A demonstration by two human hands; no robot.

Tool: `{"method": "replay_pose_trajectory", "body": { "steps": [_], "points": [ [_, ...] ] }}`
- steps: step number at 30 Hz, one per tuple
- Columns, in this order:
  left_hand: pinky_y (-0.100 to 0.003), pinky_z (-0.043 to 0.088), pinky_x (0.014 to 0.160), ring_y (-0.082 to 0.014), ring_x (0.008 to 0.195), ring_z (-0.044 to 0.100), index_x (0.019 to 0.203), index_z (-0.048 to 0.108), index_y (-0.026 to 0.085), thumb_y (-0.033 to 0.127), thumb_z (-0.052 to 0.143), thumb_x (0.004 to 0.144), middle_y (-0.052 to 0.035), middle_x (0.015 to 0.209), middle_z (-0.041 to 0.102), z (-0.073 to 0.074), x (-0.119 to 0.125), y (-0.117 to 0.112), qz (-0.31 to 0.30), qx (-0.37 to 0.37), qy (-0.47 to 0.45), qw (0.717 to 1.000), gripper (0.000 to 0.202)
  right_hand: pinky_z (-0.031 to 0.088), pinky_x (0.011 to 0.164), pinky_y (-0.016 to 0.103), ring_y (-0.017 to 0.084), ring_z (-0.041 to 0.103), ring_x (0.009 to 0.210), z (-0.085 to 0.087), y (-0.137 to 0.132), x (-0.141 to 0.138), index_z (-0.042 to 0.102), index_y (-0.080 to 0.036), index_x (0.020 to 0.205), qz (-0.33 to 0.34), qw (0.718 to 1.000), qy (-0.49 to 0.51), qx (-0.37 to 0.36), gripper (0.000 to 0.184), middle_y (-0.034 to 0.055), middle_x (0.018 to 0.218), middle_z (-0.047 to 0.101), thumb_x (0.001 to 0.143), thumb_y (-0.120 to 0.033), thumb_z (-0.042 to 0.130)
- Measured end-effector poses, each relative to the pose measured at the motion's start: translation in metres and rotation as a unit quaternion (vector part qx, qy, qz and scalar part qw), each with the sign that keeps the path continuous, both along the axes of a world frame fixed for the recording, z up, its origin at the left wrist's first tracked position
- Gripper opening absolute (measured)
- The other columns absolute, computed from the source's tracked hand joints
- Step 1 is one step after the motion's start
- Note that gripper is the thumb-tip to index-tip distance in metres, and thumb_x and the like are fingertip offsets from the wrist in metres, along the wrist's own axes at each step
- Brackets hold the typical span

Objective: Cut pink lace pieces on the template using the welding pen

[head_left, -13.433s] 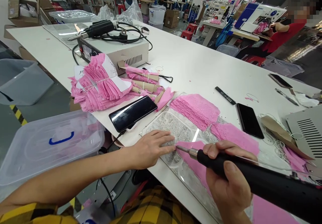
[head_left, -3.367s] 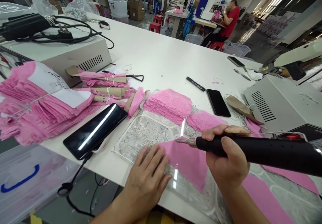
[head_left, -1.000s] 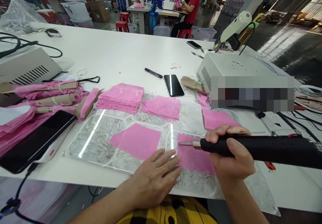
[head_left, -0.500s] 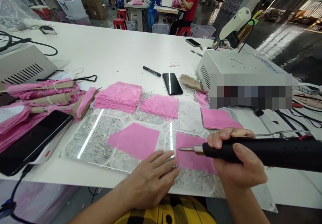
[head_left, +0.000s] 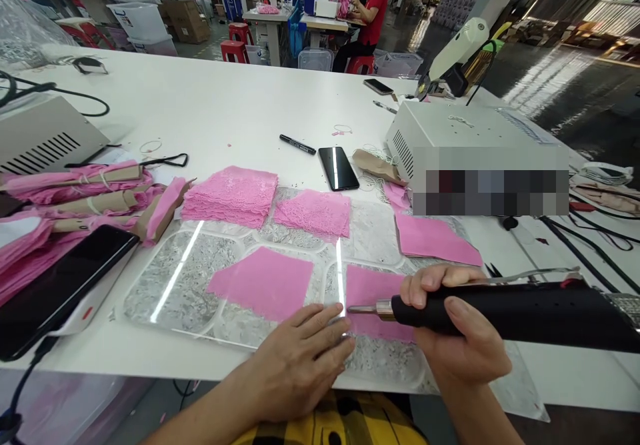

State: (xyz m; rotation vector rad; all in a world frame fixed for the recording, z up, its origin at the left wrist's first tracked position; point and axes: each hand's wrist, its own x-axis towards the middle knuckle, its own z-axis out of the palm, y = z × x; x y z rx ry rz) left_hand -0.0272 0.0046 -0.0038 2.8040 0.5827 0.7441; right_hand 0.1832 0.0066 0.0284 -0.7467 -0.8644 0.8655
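My right hand [head_left: 457,321] is closed around a thick black hand-held tool [head_left: 525,311] with a narrow metal tip. That tip points left, over or on the left edge of a pink fabric piece [head_left: 373,281]; I cannot tell whether it touches. My left hand [head_left: 305,355] lies flat with fingers stretched out, just left of the tip, on a clear patterned mat [head_left: 185,278]. Beyond this hand lies another flat pink piece [head_left: 265,281]. Two stacks of pink lace pieces, a taller stack [head_left: 230,195] and a lower stack [head_left: 315,211], sit along the mat's far side.
A folded pink stack [head_left: 435,238] lies before a grey box [head_left: 450,125] at right. Phones, one black phone [head_left: 339,168] and a larger phone [head_left: 70,291], and a marker [head_left: 297,144] lie about. Bundled pink strips [head_left: 100,191] are at left. A person in red [head_left: 373,18] sits beyond.
My right hand and the tool have shifted slightly left, bringing the tip nearer the pink piece's left edge. The view has moved a little; my left hand stays flat.
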Motion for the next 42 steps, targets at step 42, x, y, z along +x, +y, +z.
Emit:
{"method": "replay_pose_trajectory", "body": {
  "steps": [42],
  "points": [
    [-0.047,0.037,0.113,-0.0270,0.135,0.044,0.128,0.059,0.020,0.031,0.046,0.099,-0.0048,0.138,0.057,-0.006,0.014,0.012,0.075,0.050,0.038,0.995,0.034,0.046,0.053,0.028,0.010,0.052,0.053,0.008,0.015,0.040,0.053,-0.020,0.071,-0.245,0.969,0.011,-0.021,0.013,-0.0048,0.066,0.053,0.062,-0.021,0.062]
  ]
}}
